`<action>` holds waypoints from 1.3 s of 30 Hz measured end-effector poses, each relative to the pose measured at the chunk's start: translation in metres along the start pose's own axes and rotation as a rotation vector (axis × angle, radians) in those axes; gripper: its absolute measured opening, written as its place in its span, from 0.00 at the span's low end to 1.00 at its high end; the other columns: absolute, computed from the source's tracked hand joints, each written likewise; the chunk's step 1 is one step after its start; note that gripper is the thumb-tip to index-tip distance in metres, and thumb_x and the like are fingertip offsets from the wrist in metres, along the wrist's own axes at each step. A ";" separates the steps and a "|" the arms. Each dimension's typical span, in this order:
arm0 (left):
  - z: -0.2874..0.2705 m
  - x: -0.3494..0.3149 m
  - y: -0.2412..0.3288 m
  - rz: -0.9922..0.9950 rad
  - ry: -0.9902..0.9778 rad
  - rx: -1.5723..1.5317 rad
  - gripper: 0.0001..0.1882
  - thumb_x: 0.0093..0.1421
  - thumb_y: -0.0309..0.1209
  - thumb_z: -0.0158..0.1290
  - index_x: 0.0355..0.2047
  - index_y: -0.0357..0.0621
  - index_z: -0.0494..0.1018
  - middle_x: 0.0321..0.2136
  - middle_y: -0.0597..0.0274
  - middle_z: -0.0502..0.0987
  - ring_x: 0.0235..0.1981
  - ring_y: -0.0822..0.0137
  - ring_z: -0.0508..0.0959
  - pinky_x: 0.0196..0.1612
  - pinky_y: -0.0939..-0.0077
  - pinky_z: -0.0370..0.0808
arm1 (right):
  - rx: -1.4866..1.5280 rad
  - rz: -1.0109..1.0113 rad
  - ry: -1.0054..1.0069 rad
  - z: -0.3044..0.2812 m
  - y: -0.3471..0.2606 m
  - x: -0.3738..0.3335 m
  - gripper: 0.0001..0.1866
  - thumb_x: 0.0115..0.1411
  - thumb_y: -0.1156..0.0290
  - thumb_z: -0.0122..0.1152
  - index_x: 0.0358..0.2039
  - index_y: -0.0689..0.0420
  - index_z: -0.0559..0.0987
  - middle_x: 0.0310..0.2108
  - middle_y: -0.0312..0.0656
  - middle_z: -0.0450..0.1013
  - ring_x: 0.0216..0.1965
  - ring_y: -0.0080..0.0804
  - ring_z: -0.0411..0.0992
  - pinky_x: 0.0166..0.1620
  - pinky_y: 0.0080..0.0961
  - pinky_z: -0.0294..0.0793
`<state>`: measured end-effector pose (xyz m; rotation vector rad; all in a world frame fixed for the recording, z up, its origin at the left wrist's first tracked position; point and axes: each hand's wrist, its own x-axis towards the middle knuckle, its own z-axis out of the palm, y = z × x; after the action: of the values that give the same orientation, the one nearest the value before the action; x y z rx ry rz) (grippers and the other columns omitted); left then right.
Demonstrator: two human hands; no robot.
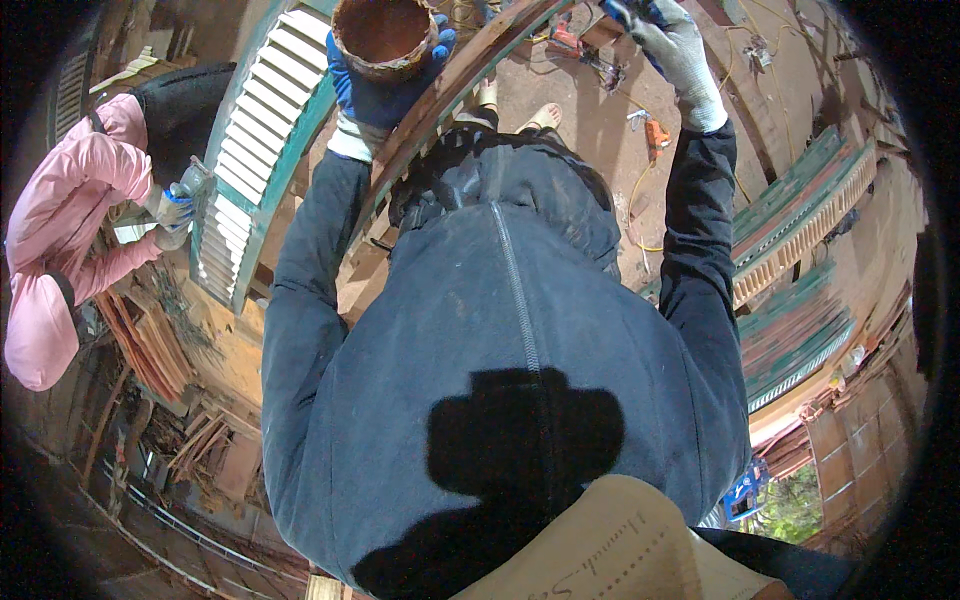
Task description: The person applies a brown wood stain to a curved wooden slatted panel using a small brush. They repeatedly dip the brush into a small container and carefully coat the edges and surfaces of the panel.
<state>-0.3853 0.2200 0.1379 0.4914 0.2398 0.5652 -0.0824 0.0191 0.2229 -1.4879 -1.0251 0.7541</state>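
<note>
My left hand [392, 92], in a blue and white work glove, is wrapped round a rusty round can [385, 62], its open top facing up with a reddish-brown inside. Right beside the can runs a long reddish-brown wooden beam [455, 85] with a green edge, slanting toward the far edge of the view. My right hand [668, 45], gloved too, is raised at the far edge beyond the beam's end. Its blue fingers are curled together, and what they hold, if anything, is too cut off to make out.
At the left, a person in pink [75, 210] holds a power tool [195, 180] against a green-framed slatted shutter [265, 130]. A red power tool [565, 42], an orange tool [656, 138] and yellow cords lie on the floor. Curved green slatted panels [800, 225] stand at the right.
</note>
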 end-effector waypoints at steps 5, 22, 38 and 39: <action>0.007 -0.002 0.002 -0.039 0.008 -0.017 0.28 0.70 0.45 0.41 0.67 0.49 0.58 0.63 0.52 0.66 0.63 0.57 0.68 0.64 0.55 0.69 | 0.109 0.002 -0.080 -0.009 -0.010 0.010 0.07 0.57 0.81 0.62 0.37 0.59 0.82 0.37 0.34 0.75 0.37 0.22 0.74 0.42 0.19 0.73; 0.016 -0.005 0.006 -0.068 0.031 -0.013 0.27 0.69 0.39 0.45 0.66 0.47 0.58 0.61 0.48 0.67 0.61 0.53 0.70 0.61 0.55 0.72 | -0.664 -0.405 -0.045 0.002 -0.037 0.044 0.09 0.48 0.80 0.64 0.29 0.51 0.81 0.29 0.36 0.73 0.31 0.32 0.75 0.34 0.27 0.74; 0.025 -0.008 0.012 -0.090 0.015 -0.090 0.27 0.68 0.33 0.48 0.65 0.44 0.58 0.59 0.43 0.68 0.58 0.49 0.72 0.59 0.56 0.76 | -0.902 -0.515 -0.084 -0.012 -0.066 0.055 0.06 0.44 0.74 0.66 0.25 0.49 0.80 0.26 0.39 0.71 0.33 0.40 0.73 0.35 0.35 0.73; 0.026 -0.008 0.012 -0.090 0.011 -0.095 0.27 0.68 0.32 0.48 0.65 0.44 0.58 0.59 0.43 0.68 0.58 0.49 0.72 0.59 0.56 0.76 | -0.890 -0.506 -0.072 -0.017 -0.065 0.054 0.07 0.44 0.76 0.67 0.26 0.51 0.81 0.25 0.39 0.71 0.31 0.42 0.73 0.34 0.35 0.73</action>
<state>-0.3886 0.2146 0.1674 0.3833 0.2429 0.4890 -0.0574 0.0610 0.2937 -1.7981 -1.8406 -0.0533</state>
